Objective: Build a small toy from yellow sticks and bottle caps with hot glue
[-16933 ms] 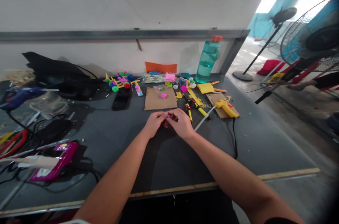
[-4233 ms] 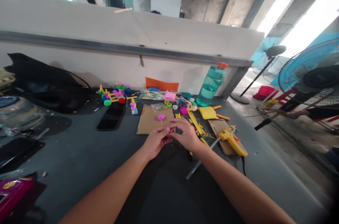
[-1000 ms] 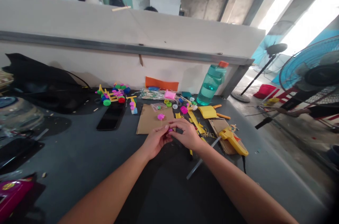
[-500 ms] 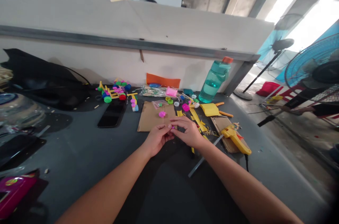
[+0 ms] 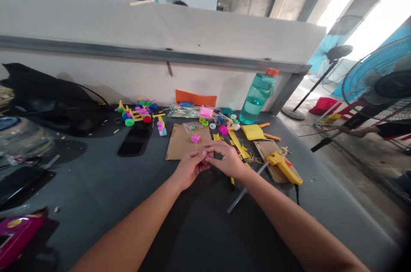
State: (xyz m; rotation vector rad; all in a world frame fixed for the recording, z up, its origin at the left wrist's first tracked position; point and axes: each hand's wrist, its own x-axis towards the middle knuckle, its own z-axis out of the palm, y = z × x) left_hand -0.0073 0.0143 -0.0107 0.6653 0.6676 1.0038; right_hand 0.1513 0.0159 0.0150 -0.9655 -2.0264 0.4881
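Observation:
My left hand (image 5: 190, 170) and my right hand (image 5: 228, 160) meet over the near edge of a cardboard piece (image 5: 178, 143). Between their fingertips is a small purple piece (image 5: 207, 155), mostly covered, so its exact kind is hidden. Both hands are closed on it in a pinch. Just beyond them, a pink lump (image 5: 195, 138) lies on the cardboard, with a thin stick by it. A small clear bag (image 5: 192, 127) rests at the cardboard's far side. Yellow strips (image 5: 239, 144) lie to the right of my right hand.
A yellow glue gun (image 5: 284, 168) with a clear glue stick lies right, near orange-handled scissors (image 5: 271, 136). A teal bottle (image 5: 255, 98) stands behind. Left are a black phone (image 5: 131, 140), a colourful cluster of bottle caps and sticks (image 5: 139, 113), and a black bag (image 5: 51, 100). A partition (image 5: 128, 75) closes the back.
The whole view has shifted slightly, with most things a little further left in the picture. Both hands keep nearly the same pose around the purple piece.

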